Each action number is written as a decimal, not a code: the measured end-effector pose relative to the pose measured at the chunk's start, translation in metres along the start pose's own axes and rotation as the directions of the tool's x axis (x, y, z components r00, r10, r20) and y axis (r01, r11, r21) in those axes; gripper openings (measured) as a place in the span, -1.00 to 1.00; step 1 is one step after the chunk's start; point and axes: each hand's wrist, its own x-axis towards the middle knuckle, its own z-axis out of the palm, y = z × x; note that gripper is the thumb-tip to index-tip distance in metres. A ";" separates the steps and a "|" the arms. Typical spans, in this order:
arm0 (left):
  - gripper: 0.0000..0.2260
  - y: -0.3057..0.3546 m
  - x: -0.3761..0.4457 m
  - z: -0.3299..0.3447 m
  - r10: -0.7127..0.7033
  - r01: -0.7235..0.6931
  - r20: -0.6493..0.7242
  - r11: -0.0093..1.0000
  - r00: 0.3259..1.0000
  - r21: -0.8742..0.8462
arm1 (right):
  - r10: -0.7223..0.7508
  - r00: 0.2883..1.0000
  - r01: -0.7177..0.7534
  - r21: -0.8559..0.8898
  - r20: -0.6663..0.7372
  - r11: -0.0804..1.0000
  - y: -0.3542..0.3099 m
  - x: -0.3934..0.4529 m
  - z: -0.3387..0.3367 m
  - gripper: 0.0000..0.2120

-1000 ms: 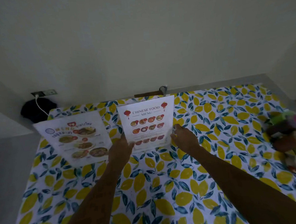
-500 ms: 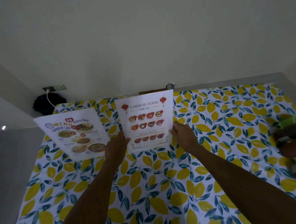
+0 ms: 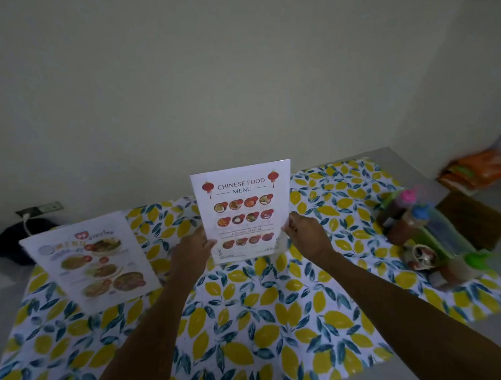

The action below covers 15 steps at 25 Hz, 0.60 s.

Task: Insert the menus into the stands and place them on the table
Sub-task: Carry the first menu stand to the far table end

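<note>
The white Chinese food menu stand (image 3: pixel 242 211) is upright at the middle of the table, over the lemon-print tablecloth (image 3: pixel 252 317). My left hand (image 3: pixel 192 251) grips its lower left edge and my right hand (image 3: pixel 305 236) grips its lower right edge. Whether its base touches the cloth I cannot tell. A second menu stand (image 3: pixel 92 260) with food photos leans back on the table at the left, apart from both hands.
A green caddy (image 3: pixel 436 236) with condiment bottles and jars stands at the table's right side. Orange packets (image 3: pixel 479 168) lie beyond it on the far right. A dark bag (image 3: pixel 15 239) and a wall socket (image 3: pixel 38 209) with a cable sit behind the left corner.
Both hands have kept hold of the Chinese food menu stand and raised it more upright. The camera view has swung right, bringing the caddy into view.
</note>
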 end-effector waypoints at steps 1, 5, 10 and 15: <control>-0.81 0.016 0.003 0.004 0.040 -0.040 0.003 0.999 0.999 -0.011 | 0.015 1.000 -0.015 -0.002 -0.025 1.000 0.009 -0.003 -0.014 -0.78; -0.82 0.085 0.016 0.027 0.158 -0.157 0.024 0.987 0.987 -0.035 | 0.090 0.991 -0.095 -0.055 -0.094 0.994 0.053 0.000 -0.070 -0.77; -0.78 0.156 0.061 0.071 0.221 -0.220 0.047 0.975 0.974 -0.038 | 0.131 0.980 -0.144 -0.080 -0.148 0.986 0.117 0.029 -0.128 -0.78; -0.77 0.224 0.120 0.135 0.198 -0.198 0.006 0.980 0.980 -0.017 | 0.110 0.984 -0.125 -0.101 -0.140 0.987 0.205 0.100 -0.163 -0.79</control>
